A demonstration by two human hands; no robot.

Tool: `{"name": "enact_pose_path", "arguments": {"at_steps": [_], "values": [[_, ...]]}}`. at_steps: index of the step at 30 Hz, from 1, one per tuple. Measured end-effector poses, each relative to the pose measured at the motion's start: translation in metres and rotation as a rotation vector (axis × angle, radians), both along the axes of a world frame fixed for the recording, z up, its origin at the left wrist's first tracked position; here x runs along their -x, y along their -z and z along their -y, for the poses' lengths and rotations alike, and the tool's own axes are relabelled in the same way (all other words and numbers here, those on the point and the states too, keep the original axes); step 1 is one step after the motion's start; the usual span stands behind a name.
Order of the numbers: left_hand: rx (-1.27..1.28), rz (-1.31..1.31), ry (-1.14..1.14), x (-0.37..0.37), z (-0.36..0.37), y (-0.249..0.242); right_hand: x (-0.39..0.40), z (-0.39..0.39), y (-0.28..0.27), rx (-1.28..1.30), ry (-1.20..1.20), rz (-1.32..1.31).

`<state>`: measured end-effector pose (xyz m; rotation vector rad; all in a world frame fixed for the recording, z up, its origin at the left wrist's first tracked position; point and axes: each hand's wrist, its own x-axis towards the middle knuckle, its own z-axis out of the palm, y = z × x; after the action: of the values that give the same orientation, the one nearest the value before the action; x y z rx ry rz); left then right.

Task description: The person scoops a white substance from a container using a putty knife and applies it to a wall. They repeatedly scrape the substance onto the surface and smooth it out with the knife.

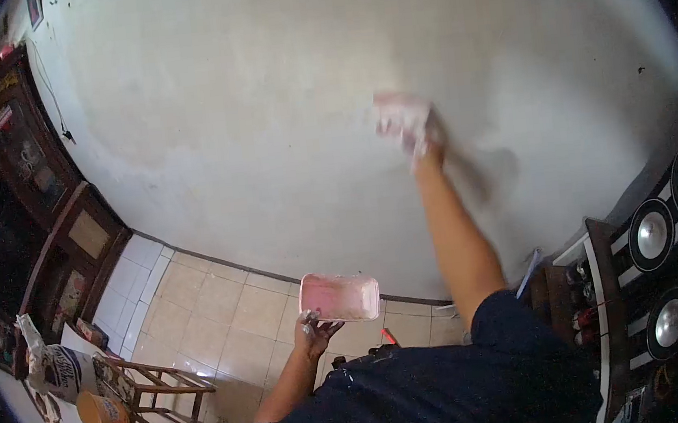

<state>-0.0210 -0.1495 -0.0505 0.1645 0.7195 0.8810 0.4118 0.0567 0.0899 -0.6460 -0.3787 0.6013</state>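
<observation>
My left hand [315, 336] grips a pink rectangular plastic tub [339, 297] by its near left edge. White residue is smeared inside the tub and on my fingers. With my arm stretched up, my right hand [424, 144] is closed around a pinkish-white flat block [399, 112] smeared with white, held up at the wall [261, 80]. Motion blurs the block, and I cannot tell its exact kind. The wall has patchy pale grey and whiter areas.
At the left stand a dark wooden cabinet [80, 195] and a wooden stool [169, 399]. An orange-yellow bucket [101, 412] and a printed white sack [64, 370] are beside the stool. Large round speakers [668, 322] line the right side, near a shelf [597, 268]. The floor has beige tiles [225, 304].
</observation>
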Motion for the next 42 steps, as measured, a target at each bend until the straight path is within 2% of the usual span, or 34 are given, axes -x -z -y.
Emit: {"name": "enact_pose_path", "arguments": {"at_steps": [1,2,4,6,8,9,10,12,13,15,17,19,20,21,23,24,26,27,28,29,30,32,33,34,36,37,38,39,40,41,42], "values": [[0.023,-0.042,-0.014,-0.001,0.001,-0.008,0.018,0.022,0.048,0.057,0.024,-0.105],[0.019,-0.045,-0.015,0.000,-0.002,-0.006,0.043,0.044,0.059,0.399,-0.165,-0.041],[-0.025,-0.073,0.004,0.003,-0.002,0.001,0.089,0.099,0.031,0.331,-0.193,-0.203],[-0.047,-0.094,0.006,0.001,-0.003,0.000,0.072,0.104,0.018,0.159,-0.077,0.077],[-0.056,-0.115,0.008,0.000,-0.003,0.005,0.054,0.112,-0.058,0.006,-0.046,0.109],[-0.059,-0.069,0.012,0.001,-0.006,0.014,0.036,0.103,-0.085,-0.072,0.051,0.202],[-0.060,-0.018,0.016,0.002,-0.007,0.018,0.030,0.109,-0.125,-0.071,-0.032,0.317],[-0.050,-0.017,0.016,0.000,-0.006,0.013,0.001,0.088,-0.160,-0.091,-0.054,0.370],[-0.045,-0.013,0.016,0.001,-0.006,0.011,-0.026,0.061,-0.157,-0.089,-0.054,0.371],[-0.058,-0.021,0.009,-0.001,-0.006,0.014,-0.080,0.005,-0.125,0.028,0.034,0.166],[-0.074,-0.038,0.002,0.001,-0.010,0.018,0.022,0.067,-0.138,0.445,0.167,-0.057],[-0.067,-0.007,0.007,0.002,-0.007,0.023,0.025,0.053,-0.039,0.289,0.215,-0.080],[-0.062,-0.009,0.009,0.003,-0.005,0.025,0.038,0.062,0.001,0.276,0.253,0.000],[-0.075,0.006,0.012,0.004,-0.005,0.029,0.024,0.045,0.074,0.133,0.284,-0.092],[-0.096,0.019,0.013,0.003,-0.009,0.028,0.051,0.081,0.087,0.373,-0.077,-0.071],[-0.074,0.002,0.009,0.001,-0.008,0.023,0.052,0.085,0.071,0.370,-0.076,-0.070],[-0.050,-0.017,0.007,-0.001,-0.008,0.022,0.054,0.099,0.020,0.283,-0.030,0.110],[-0.041,-0.026,-0.016,0.000,-0.010,0.027,0.046,0.094,-0.029,0.255,-0.025,0.143],[-0.027,-0.038,-0.036,0.000,-0.009,0.030,0.031,0.088,-0.067,0.036,0.082,0.291],[-0.023,-0.042,-0.031,-0.001,-0.007,0.025,0.037,0.098,-0.133,-0.027,0.075,0.318],[-0.045,-0.056,-0.018,-0.003,-0.008,0.017,0.012,0.076,-0.166,-0.147,0.085,0.398],[-0.069,-0.066,-0.005,-0.005,-0.010,0.010,-0.010,0.058,-0.234,-0.229,0.064,0.515],[-0.058,-0.053,-0.004,-0.005,-0.011,0.010,0.027,0.073,-0.265,-0.168,0.060,0.437],[-0.044,-0.042,-0.001,-0.002,-0.012,0.011,0.018,0.057,-0.249,-0.163,0.063,0.436],[-0.047,0.016,0.011,0.001,-0.011,0.023,-0.013,0.015,-0.199,0.221,0.322,0.333],[-0.056,0.077,0.016,0.004,-0.013,0.028,0.023,0.032,-0.163,0.145,0.310,0.245],[-0.056,0.079,0.020,0.003,-0.014,0.027,0.004,0.007,-0.093,-0.098,0.017,-0.038],[-0.051,0.033,0.039,0.002,-0.014,0.025,0.064,0.056,-0.084,0.070,0.044,0.046],[-0.047,-0.013,0.058,0.001,-0.014,0.024,0.079,0.064,-0.040,0.216,0.063,-0.035],[-0.048,-0.017,0.062,0.003,-0.012,0.022,0.082,0.067,0.020,0.255,0.068,-0.031],[-0.062,-0.014,0.084,0.004,-0.012,0.022,0.095,0.083,0.045,0.269,-0.049,-0.105]]}}
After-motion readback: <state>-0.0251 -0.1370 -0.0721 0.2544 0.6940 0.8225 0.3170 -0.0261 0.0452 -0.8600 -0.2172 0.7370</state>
